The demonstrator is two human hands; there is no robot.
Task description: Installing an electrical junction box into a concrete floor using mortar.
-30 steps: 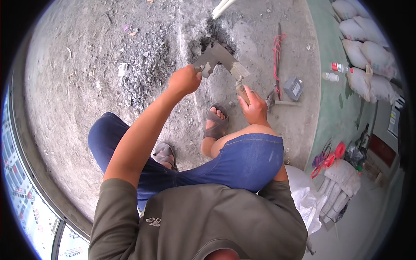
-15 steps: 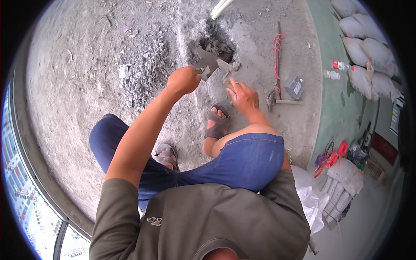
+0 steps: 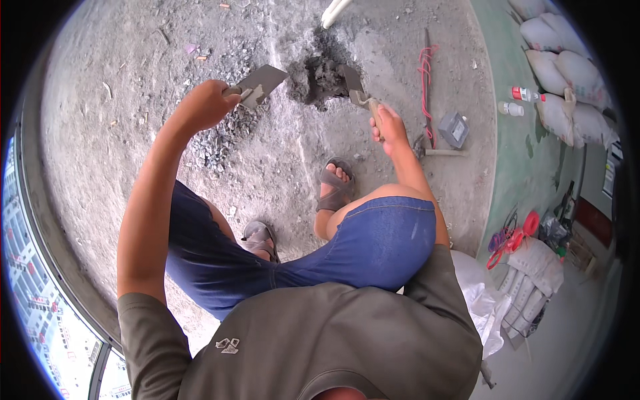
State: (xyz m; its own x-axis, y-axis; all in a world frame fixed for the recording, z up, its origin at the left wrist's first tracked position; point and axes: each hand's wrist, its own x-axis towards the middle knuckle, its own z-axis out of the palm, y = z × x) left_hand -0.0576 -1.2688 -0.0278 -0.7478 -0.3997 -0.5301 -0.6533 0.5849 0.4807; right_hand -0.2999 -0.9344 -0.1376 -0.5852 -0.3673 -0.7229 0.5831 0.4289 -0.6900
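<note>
My left hand (image 3: 208, 105) is closed round the handle of a wide-bladed trowel (image 3: 263, 81), its blade held over the floor left of the hole with grey mortar along one edge. Gripped in my right hand (image 3: 390, 127) is a narrower trowel (image 3: 353, 80) with a wooden handle; its blade tip reaches the right rim of the hole. The hole (image 3: 321, 80) in the rough concrete floor holds dark, wet-looking grey material.
A heap of grey rubble (image 3: 227, 133) lies under my left hand. To the right are a dark bar with red cord (image 3: 427, 87), a hammer (image 3: 443, 153) and a clear plastic container (image 3: 454, 129). White pipes (image 3: 333, 12) stand beyond the hole; white sacks (image 3: 580, 73) line the far right.
My left hand has swung left with its trowel, away from the hole. My right hand has shifted right, and the two blades, close together before, are now apart.
</note>
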